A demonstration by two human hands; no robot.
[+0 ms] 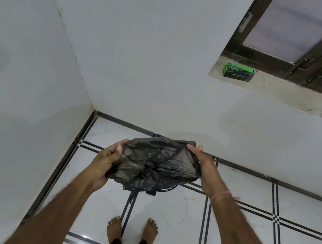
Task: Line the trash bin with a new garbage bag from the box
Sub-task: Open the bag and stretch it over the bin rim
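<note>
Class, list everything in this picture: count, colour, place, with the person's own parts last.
garbage bag: one, black, crumpled, held between both hands.
box: one, green, on the window sill.
window: one, dark brown frame, upper right.
walls: two, white, meeting in a corner.
floor: one, white tiles, black lines.
wrist thread: one, pinkish, right wrist.
feet: two, bare, on the floor.
left hand: one, gripping the bag's left side.
right hand: one, gripping the bag's right side.
</note>
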